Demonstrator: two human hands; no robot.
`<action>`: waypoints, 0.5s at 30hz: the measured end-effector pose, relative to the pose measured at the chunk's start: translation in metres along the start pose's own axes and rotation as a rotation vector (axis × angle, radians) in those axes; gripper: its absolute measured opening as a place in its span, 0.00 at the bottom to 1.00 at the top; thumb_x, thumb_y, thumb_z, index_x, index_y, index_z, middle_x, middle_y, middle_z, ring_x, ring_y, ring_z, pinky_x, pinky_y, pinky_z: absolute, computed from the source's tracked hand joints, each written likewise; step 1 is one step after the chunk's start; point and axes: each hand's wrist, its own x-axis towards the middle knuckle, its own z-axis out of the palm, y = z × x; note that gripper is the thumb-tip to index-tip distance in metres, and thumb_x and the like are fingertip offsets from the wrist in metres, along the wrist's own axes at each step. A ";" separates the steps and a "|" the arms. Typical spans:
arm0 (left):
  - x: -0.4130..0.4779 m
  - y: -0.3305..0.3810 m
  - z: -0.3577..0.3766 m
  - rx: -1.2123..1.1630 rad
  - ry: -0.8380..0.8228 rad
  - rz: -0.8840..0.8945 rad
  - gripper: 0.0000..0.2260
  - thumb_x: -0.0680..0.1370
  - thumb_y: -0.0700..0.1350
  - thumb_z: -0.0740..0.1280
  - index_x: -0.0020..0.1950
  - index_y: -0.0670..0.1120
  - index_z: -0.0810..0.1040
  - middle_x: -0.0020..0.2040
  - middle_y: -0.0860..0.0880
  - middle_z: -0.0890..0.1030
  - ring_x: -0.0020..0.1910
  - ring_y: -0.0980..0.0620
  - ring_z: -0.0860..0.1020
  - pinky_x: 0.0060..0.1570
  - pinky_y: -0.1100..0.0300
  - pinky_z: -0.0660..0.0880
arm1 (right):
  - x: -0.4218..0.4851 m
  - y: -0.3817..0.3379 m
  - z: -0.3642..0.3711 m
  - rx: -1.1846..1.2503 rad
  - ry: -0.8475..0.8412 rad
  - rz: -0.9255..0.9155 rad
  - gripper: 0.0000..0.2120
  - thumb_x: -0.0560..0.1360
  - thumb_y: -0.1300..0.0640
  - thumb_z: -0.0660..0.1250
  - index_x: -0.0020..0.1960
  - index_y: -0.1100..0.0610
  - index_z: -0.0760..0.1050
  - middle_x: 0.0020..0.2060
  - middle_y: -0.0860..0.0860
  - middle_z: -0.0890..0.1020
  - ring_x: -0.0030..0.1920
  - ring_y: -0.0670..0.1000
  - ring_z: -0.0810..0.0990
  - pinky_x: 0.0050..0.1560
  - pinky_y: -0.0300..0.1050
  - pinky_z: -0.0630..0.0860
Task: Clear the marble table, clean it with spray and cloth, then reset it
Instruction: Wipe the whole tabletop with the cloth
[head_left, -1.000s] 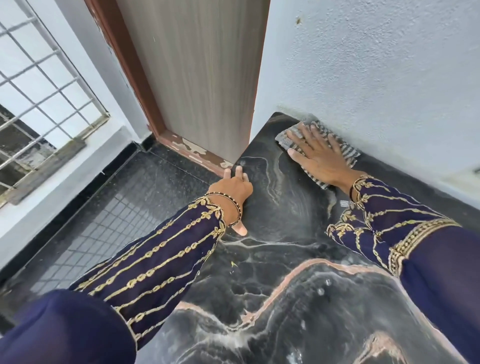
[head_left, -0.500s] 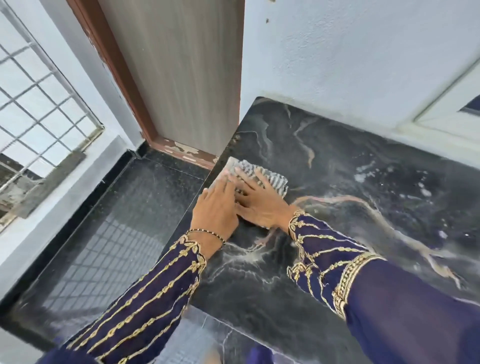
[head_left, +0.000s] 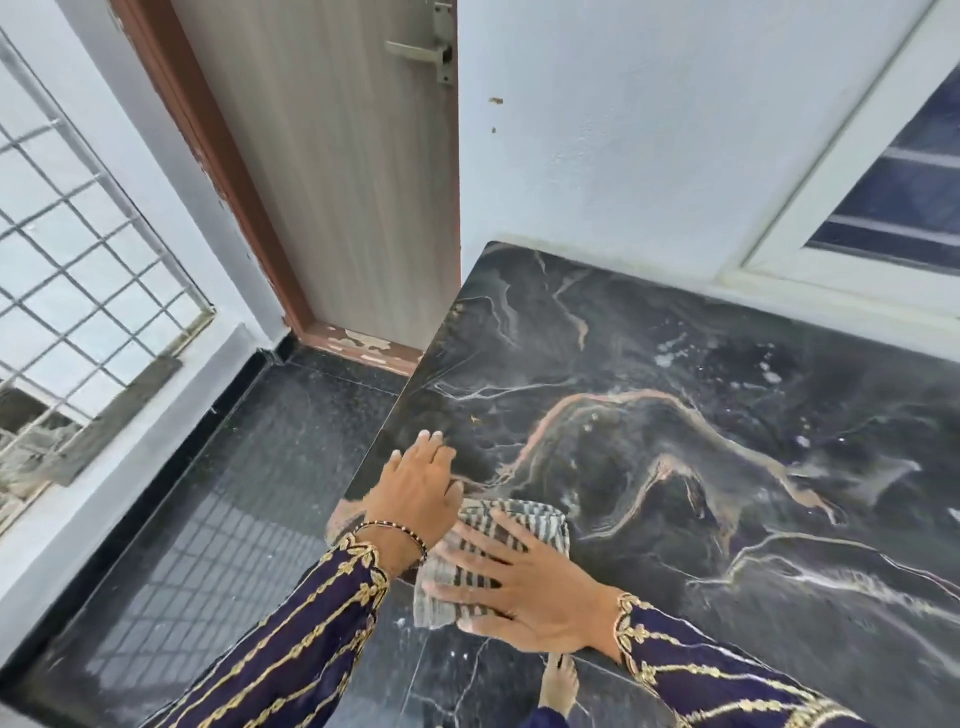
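Note:
The dark marble table (head_left: 701, 441) with pink and white veins fills the right of the head view, bare except for wet smears. A grey striped cloth (head_left: 540, 525) lies folded at the table's near left corner, partly hanging over the edge. My right hand (head_left: 524, 587) presses flat on the cloth with fingers spread. My left hand (head_left: 415, 493) rests flat on the left edge of the table, its thumb side touching the cloth.
A wooden door (head_left: 332, 171) with a brown frame stands behind the table's far left corner. White wall (head_left: 623, 130) and a window frame (head_left: 841, 228) border the far side. A metal grille (head_left: 78, 249) and dark tiled floor (head_left: 208, 519) lie to the left. A bare foot (head_left: 558, 686) shows below.
Both hands slid the cloth along the left edge toward me, from mid-edge to the near left corner. The view tilted up, showing more of the table and window.

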 end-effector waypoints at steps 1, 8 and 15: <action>0.002 0.003 0.003 0.003 0.000 0.007 0.21 0.81 0.49 0.56 0.73 0.46 0.63 0.78 0.48 0.57 0.78 0.50 0.50 0.76 0.49 0.51 | -0.009 0.004 0.001 -0.010 -0.011 -0.007 0.25 0.86 0.39 0.48 0.82 0.38 0.49 0.83 0.45 0.49 0.83 0.51 0.39 0.78 0.61 0.33; 0.027 0.018 0.029 0.120 0.028 0.079 0.21 0.82 0.51 0.51 0.76 0.49 0.59 0.79 0.50 0.55 0.79 0.52 0.48 0.77 0.49 0.45 | -0.022 0.089 -0.012 0.045 -0.088 0.024 0.23 0.86 0.39 0.46 0.81 0.35 0.53 0.82 0.41 0.48 0.82 0.47 0.37 0.77 0.60 0.32; 0.102 0.043 0.030 0.240 -0.011 0.065 0.37 0.78 0.66 0.46 0.78 0.45 0.39 0.80 0.47 0.44 0.79 0.50 0.42 0.76 0.46 0.40 | 0.017 0.217 -0.025 0.027 -0.088 0.176 0.24 0.84 0.36 0.38 0.79 0.33 0.41 0.81 0.38 0.41 0.80 0.45 0.32 0.78 0.59 0.31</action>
